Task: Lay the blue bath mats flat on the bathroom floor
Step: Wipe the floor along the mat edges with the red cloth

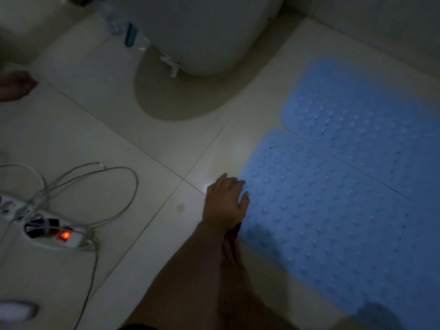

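Two blue studded bath mats lie on the pale tiled floor at the right. The near mat (333, 234) is spread flat, and the far mat (371, 129) lies beside it towards the wall, their long edges meeting. My left hand (225, 201) rests palm down at the near mat's left edge, fingers fairly straight, thumb touching the mat. Below that hand is what looks like my foot (231, 251), blurred in the dim light. My right hand is out of sight.
A white toilet base (202, 36) stands at the top centre with a blue-capped bottle (131, 34) beside it. A power strip (52, 232) with a lit red switch and looped cables (95, 177) lies on the floor at the left. A bare foot (14, 84) shows at the left edge.
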